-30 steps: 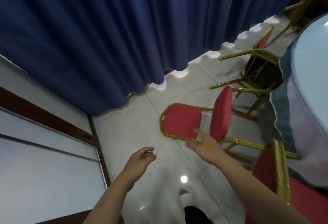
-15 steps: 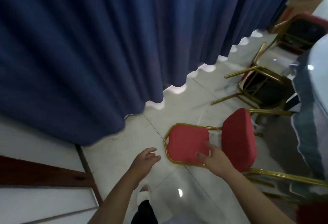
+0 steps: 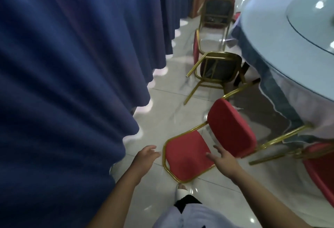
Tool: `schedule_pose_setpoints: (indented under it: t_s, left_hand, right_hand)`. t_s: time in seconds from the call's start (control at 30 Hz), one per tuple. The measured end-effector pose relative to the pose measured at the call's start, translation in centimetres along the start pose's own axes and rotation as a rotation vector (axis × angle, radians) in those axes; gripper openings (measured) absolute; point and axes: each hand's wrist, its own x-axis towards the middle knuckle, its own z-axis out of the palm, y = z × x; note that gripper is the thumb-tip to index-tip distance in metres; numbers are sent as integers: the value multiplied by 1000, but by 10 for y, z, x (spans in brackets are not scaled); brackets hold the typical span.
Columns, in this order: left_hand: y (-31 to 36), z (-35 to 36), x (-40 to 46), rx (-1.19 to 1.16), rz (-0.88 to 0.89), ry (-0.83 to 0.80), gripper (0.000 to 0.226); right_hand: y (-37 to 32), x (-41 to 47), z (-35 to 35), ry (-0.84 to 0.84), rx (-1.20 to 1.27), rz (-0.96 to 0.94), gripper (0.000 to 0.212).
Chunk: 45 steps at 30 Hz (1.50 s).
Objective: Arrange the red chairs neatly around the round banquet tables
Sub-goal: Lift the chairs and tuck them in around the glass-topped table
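While a red chair lies tipped on the floor near you, left of the table, your left hand and right hand reach for its backrest, open and empty; next, probably grip the frame and stand it upright.

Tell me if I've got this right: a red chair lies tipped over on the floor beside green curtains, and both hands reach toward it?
Nearly. The curtains are dark blue, not green, as the head view shows. The rest holds: the red chair lies tipped over on the floor beside them, and the left hand and right hand both reach toward it, open.
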Motion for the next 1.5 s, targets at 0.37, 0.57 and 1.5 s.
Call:
schedule_pose_setpoints:
  t_s: [0.37,0.57,1.5]
  left_hand:
    - [27,-47,125,193,-68,-227,27]
    - [38,-46,225,313,-208,-410,15]
    - [-269,153,630,687,-126,-325,70]
  right_hand:
    - [-25,55,42,142,222,185,75]
    - [-31,43,80,278,354,409,70]
    - [297,382,416,607,1110,934,71]
